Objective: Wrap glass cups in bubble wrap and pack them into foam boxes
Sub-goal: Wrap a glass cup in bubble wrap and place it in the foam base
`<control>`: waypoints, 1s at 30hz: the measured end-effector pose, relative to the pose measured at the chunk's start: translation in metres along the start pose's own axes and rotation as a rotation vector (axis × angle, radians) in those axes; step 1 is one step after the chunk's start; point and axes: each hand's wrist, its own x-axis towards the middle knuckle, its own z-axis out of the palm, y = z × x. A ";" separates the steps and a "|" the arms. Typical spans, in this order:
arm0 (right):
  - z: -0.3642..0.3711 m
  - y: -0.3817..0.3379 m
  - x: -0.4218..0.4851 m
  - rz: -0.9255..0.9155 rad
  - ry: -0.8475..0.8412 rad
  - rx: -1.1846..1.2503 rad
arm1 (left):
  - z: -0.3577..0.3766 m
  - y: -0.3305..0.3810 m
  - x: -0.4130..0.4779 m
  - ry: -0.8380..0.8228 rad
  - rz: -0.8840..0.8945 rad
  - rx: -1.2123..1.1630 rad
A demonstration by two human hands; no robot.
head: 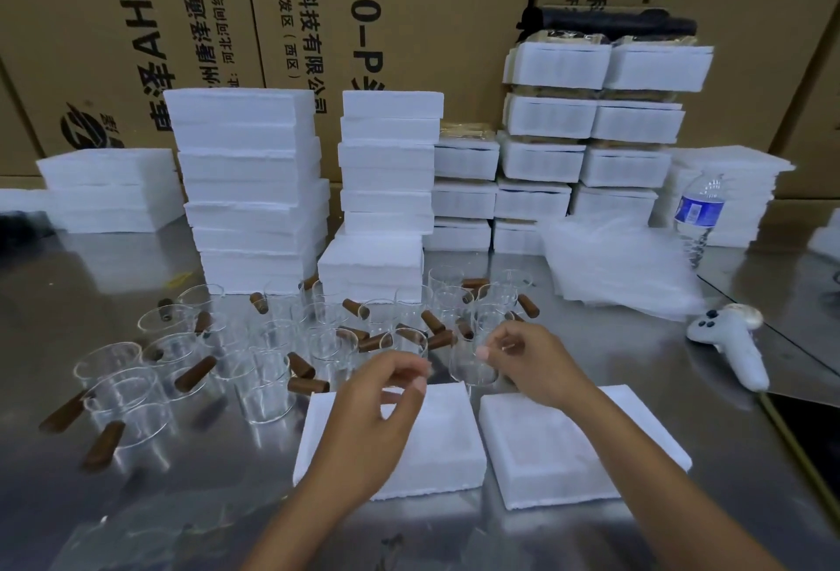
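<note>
Two open white foam box halves lie side by side on the steel table, the left half [443, 447] and the right half [541, 452]. My right hand [532, 361] pinches the rim of a clear glass cup [470, 368] just beyond the gap between them. My left hand [382, 407] hovers over the left half with its fingers curled apart and holds nothing. Several more glass cups with brown wooden handles [272, 379] stand to the left and behind. A pile of bubble wrap sheets [622, 266] lies at the right rear.
Tall stacks of white foam boxes [254, 188] and packed boxes [591, 134] line the back, in front of large cardboard cartons [409, 2]. A water bottle [697, 216] and a white handheld controller [732, 343] sit at the right.
</note>
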 end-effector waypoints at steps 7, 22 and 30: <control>-0.021 -0.018 -0.006 -0.153 0.150 0.232 | 0.028 0.007 0.036 0.003 -0.144 -0.203; -0.012 -0.042 -0.023 -0.184 0.168 0.141 | 0.080 0.001 0.085 0.043 -0.142 -0.208; -0.074 -0.006 0.043 -0.120 0.352 0.107 | 0.051 -0.008 0.100 0.096 -0.412 -0.507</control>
